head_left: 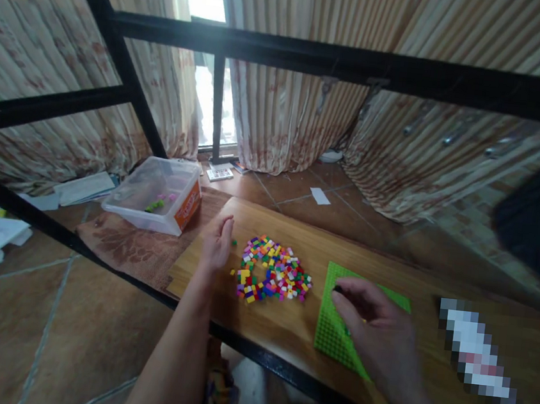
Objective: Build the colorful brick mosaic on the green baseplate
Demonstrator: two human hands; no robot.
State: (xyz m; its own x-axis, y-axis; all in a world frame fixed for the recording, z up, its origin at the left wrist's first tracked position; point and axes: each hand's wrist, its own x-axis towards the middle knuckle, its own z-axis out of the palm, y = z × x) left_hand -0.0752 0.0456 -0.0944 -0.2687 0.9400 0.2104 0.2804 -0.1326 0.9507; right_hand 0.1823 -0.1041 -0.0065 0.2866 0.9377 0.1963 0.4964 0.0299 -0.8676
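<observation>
My right hand [377, 326] is over a green studded baseplate [328, 330], thumb and forefinger pinched on a small dark toy brick [337, 289]. Part of the plate is hidden under that hand, where a spot of yellow shows. On the wooden table, left of the plate, lies a loose heap of small multicoloured toy bricks [291, 275]. My left hand [218, 243] rests on its edge to the left of the heap, fingers curled in; whatever they may hold is hidden. A few stray bricks lie between this hand and the heap.
A clear plastic box [153, 215] with a few green and pink pieces stands beyond the table's left end. On the table [295, 333], right of the plate, is a blurred-out pale object [476, 352]. A black metal bar [314, 52] crosses in front of the curtains.
</observation>
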